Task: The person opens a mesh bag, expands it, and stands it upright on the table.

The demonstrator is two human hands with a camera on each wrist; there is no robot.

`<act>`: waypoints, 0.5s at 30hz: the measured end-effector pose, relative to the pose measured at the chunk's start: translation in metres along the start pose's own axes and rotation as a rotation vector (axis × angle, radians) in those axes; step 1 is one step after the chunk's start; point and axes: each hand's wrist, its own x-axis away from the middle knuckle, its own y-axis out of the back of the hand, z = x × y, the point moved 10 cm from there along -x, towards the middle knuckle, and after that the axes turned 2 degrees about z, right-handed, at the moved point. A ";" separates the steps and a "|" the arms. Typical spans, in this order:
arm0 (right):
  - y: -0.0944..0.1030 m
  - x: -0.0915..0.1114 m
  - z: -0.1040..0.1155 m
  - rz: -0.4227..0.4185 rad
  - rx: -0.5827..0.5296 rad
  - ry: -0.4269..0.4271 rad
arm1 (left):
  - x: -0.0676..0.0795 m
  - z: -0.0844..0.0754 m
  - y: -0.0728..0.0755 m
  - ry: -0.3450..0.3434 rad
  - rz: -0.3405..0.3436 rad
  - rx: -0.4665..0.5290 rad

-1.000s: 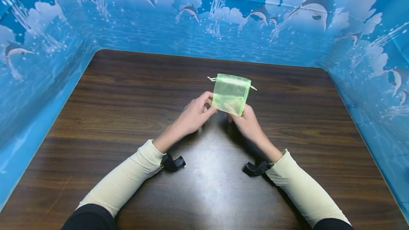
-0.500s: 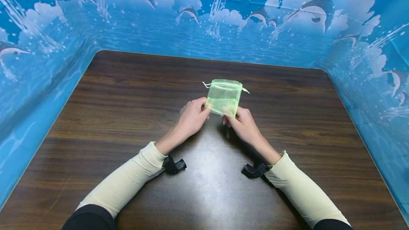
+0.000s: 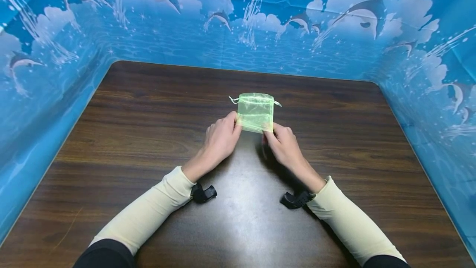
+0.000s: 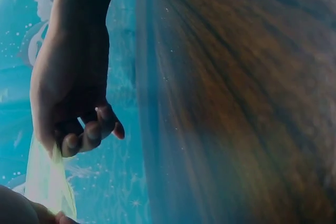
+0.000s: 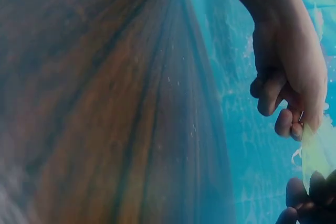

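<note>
A small light-green sheer drawstring pouch (image 3: 255,111) is held flat in the air above the table, its drawstring edge facing away from me. Pale cord ends stick out at both sides of that edge. My left hand (image 3: 222,137) pinches the pouch's near left corner between thumb and fingers. At the near right corner, my right hand (image 3: 284,146) pinches it the same way. Each wrist camera mostly sees the opposite hand: the right hand (image 4: 73,87) in the left wrist view, the left hand (image 5: 294,61) in the right one. The see-through pouch shows no contents.
The dark wood-grain table (image 3: 148,106) spreads beneath both arms. A blue dolphin-print cloth (image 3: 167,32) surrounds its far and side edges. Black wrist cameras (image 3: 202,194) sit at both cuffs, and a bright glare lies on the tabletop between the forearms.
The pouch has shifted left and straightened from a slight tilt. My left hand moved a little left with it; its fingers, looser earlier, now close on the corner.
</note>
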 end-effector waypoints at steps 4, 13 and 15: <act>0.004 -0.002 -0.003 -0.003 -0.033 -0.011 | 0.000 -0.002 -0.003 -0.011 0.070 0.081; 0.009 -0.010 -0.010 0.026 -0.084 0.033 | -0.004 0.001 -0.010 -0.003 0.257 0.322; 0.006 -0.010 -0.008 0.059 -0.080 0.061 | -0.006 0.001 -0.006 -0.022 0.236 0.364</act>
